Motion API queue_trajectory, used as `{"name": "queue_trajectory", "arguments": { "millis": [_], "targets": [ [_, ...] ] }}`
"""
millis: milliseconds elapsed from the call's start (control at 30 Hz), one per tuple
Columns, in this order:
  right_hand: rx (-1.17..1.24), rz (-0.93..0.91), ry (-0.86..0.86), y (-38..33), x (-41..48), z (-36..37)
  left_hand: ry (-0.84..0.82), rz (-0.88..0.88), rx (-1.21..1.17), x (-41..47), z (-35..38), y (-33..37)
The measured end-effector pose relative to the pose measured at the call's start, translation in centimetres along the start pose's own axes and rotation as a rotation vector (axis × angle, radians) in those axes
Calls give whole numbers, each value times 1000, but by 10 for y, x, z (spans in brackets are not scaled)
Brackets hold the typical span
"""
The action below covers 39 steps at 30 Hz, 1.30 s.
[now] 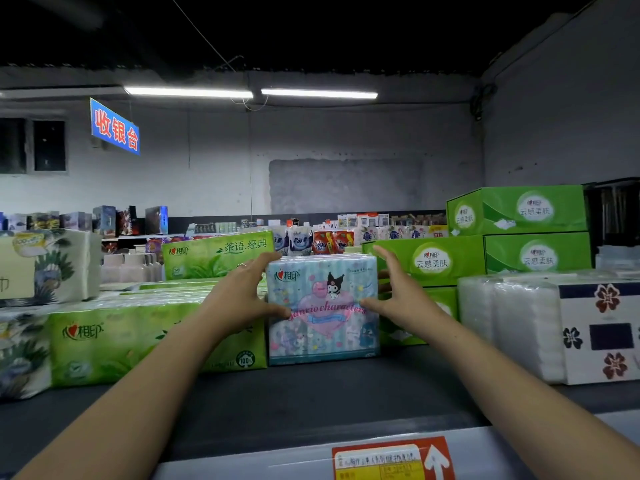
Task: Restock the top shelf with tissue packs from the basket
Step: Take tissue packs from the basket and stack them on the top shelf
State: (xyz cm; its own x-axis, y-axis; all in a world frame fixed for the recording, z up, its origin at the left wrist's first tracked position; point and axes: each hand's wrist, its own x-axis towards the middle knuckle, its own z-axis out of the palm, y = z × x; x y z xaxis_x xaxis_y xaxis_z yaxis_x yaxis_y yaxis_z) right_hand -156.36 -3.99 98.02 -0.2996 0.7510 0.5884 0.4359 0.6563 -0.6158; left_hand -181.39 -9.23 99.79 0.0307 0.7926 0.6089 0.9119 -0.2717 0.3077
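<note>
Steadied the blue tissue pack upright on the top shelf, between green packs and green boxes. Pressed its sides with left hand and right hand, fingers wide, likely to keep it straight.

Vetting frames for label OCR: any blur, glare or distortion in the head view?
Head view: wide-angle stretch toward the corners; head view: the two fluorescent ceiling tubes clip white, ceiling near black; head view: the pastel blue cartoon-print tissue pack between left hand and right hand is legible, the clear-wrapped white pack at right washed out.
</note>
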Motion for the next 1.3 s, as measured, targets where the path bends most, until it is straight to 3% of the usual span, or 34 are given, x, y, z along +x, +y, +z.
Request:
{"name": "queue_trajectory", "arguments": {
  "millis": [133,400,633,700,933,1100,1300],
  "targets": [
    [-150,-106,48,0,-1,0,-9,2,-15,0,0,-3],
    [-272,-63,20,-10,-3,-4,-44,-20,12,2,-3,-2],
    [-278,29,-79,-24,-15,-6,-77,-87,338,-5,-6,14],
    [-208,47,-47,-29,-19,-9,-33,-88,334,-14,-13,20],
    [306,89,188,-46,-58,-34,226,-65,-101,-78,-47,45],
    [463,126,198,-47,-95,-26,219,-174,-598,-119,-35,58],
    [605,173,207,-43,-127,-26,237,-315,-862,-139,-17,63]
  ]
}}
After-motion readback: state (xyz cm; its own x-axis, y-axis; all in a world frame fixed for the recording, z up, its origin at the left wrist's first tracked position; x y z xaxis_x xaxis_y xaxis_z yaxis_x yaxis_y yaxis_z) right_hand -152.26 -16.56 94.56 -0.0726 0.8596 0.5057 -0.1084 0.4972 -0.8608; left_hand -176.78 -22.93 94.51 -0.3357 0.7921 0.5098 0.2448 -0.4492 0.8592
